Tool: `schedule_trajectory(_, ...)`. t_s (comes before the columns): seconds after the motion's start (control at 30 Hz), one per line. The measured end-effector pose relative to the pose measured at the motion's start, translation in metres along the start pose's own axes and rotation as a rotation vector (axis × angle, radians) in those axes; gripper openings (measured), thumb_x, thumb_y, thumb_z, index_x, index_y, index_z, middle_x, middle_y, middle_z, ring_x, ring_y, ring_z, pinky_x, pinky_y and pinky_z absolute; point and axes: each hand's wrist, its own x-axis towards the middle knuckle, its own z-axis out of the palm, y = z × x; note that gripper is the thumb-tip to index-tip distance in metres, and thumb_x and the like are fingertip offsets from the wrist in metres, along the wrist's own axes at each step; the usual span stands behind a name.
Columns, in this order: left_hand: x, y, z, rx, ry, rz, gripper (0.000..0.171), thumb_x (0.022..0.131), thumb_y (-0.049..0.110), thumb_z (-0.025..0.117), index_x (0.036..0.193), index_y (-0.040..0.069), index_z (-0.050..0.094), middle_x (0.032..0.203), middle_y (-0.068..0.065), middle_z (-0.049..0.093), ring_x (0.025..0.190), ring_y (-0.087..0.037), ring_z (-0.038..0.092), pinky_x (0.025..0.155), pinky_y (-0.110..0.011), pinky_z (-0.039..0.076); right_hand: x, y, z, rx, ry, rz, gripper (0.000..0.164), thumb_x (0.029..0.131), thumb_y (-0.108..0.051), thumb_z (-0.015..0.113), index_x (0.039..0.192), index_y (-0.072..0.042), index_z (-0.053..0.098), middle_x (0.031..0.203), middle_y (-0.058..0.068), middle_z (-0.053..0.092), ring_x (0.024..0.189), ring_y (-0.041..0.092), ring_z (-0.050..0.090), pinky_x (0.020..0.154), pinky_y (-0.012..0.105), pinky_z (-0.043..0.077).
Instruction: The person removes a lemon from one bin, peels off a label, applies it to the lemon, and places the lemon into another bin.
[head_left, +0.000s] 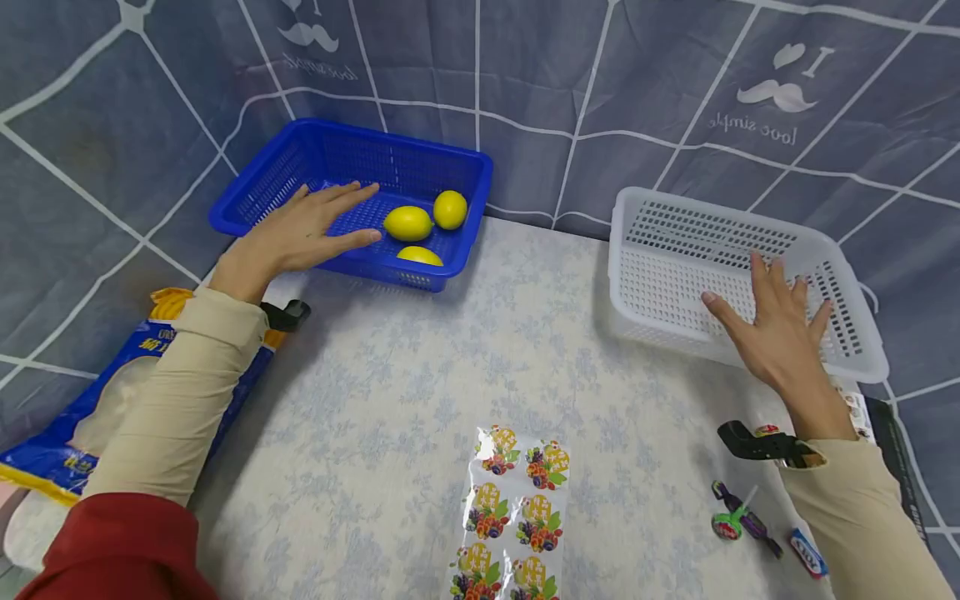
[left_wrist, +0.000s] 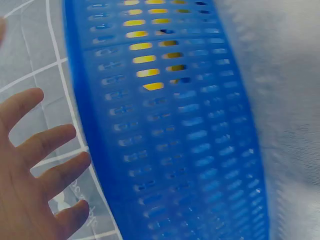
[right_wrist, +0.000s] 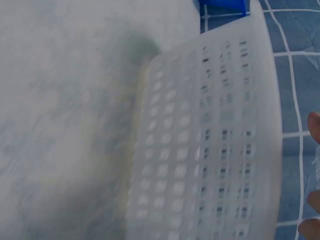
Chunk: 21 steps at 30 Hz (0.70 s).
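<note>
Over the left part of a blue plastic basket [head_left: 352,268] my left hand [head_left: 303,232] is spread, holding nothing. Three lemons lie in the basket's right end, one lemon [head_left: 408,223] nearest my thumb; yellow also shows through the slots of the basket wall [left_wrist: 200,150] in the left wrist view. My right hand [head_left: 780,329], fingers apart, hovers over the front of a white plastic basket [head_left: 667,287] with nothing visible in it. Only fingertips [right_wrist: 312,200] of that hand show at the edge of the right wrist view. Whether either hand touches its basket, I cannot tell.
A sheet of fruit stickers [head_left: 513,517] lies at the table's front middle. Wrapped candies, including a green lollipop [head_left: 726,525], and a small blue-and-red packet [head_left: 807,553] sit by my right forearm. A blue bag [head_left: 112,400] lies under my left arm. Grey curtain [head_left: 540,92] hangs behind.
</note>
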Motion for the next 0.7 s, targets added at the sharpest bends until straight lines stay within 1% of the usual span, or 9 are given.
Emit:
schedule_trajectory(0.07,0.007,-0.002,-0.006,-0.034,-0.024,0.018,0.077,0.098,0.062,0.040,0.159,0.023,0.013,0.162,-0.016,0.014,0.147,-0.040,0.013,0.117,-0.059,-0.004,0.008,-0.012,-0.001,0.043,0.022,-0.012,0.090,0.098,-0.064,0.035,0.157,-0.011,-0.008,0.160,0.020,-0.014,0.141,0.049,-0.018,0.104,0.067,-0.024)
schedule_trajectory(0.13,0.015,-0.003,-0.010,-0.073,-0.060,0.023,0.077,0.098,0.059,0.044,0.159,0.023,0.012,0.162,-0.015,0.014,0.147,-0.040,0.013,0.117,-0.059,-0.002,0.016,-0.024,-0.002,0.082,0.034,-0.026,0.091,0.098,-0.063,0.036,0.157,-0.008,-0.007,0.161,0.021,-0.012,0.144,0.046,-0.015,0.106,0.065,-0.023)
schedule_trajectory(0.27,0.033,-0.007,-0.013,-0.149,-0.157,-0.004,0.079,0.097,0.054,0.052,0.159,0.027,0.011,0.163,-0.012,0.013,0.147,-0.040,0.013,0.116,-0.061,0.010,0.031,-0.051,-0.001,0.134,0.056,-0.068,0.091,0.098,-0.060,0.040,0.157,-0.005,-0.004,0.162,0.019,-0.008,0.148,0.037,-0.011,0.110,0.059,-0.021)
schedule_trajectory(0.33,0.042,-0.009,-0.011,-0.185,-0.200,-0.024,0.080,0.097,0.052,0.055,0.159,0.028,0.011,0.164,-0.011,0.012,0.147,-0.039,0.013,0.115,-0.062,0.015,0.039,-0.067,0.002,0.152,0.062,-0.091,0.092,0.098,-0.058,0.043,0.157,-0.003,-0.001,0.162,0.019,-0.006,0.149,0.034,-0.009,0.113,0.057,-0.019)
schedule_trajectory(0.47,0.056,-0.012,-0.005,-0.242,-0.265,-0.044,0.077,0.099,0.041,0.057,0.159,0.024,0.012,0.164,-0.013,0.010,0.148,-0.039,0.010,0.116,-0.062,0.014,0.050,-0.102,0.010,0.196,0.062,-0.131,0.090,0.098,-0.055,0.048,0.157,-0.003,0.005,0.163,0.017,-0.003,0.149,0.035,-0.004,0.117,0.057,-0.007)
schedule_trajectory(0.57,0.066,-0.013,0.002,-0.294,-0.297,-0.030,0.074,0.101,0.029,0.056,0.159,0.018,0.013,0.163,-0.016,0.010,0.148,-0.039,0.008,0.116,-0.061,0.012,0.060,-0.129,0.019,0.233,0.039,-0.169,0.087,0.098,-0.051,0.050,0.157,-0.003,0.008,0.163,0.015,0.000,0.149,0.035,0.000,0.118,0.056,0.003)
schedule_trajectory(0.7,0.075,-0.014,0.010,-0.338,-0.314,-0.001,0.071,0.101,0.018,0.055,0.159,0.013,0.014,0.163,-0.018,0.013,0.148,-0.039,0.008,0.117,-0.059,0.011,0.071,-0.163,0.036,0.274,-0.027,-0.222,0.087,0.097,-0.048,0.055,0.156,-0.001,0.012,0.163,0.015,0.006,0.150,0.030,0.007,0.120,0.049,0.010)
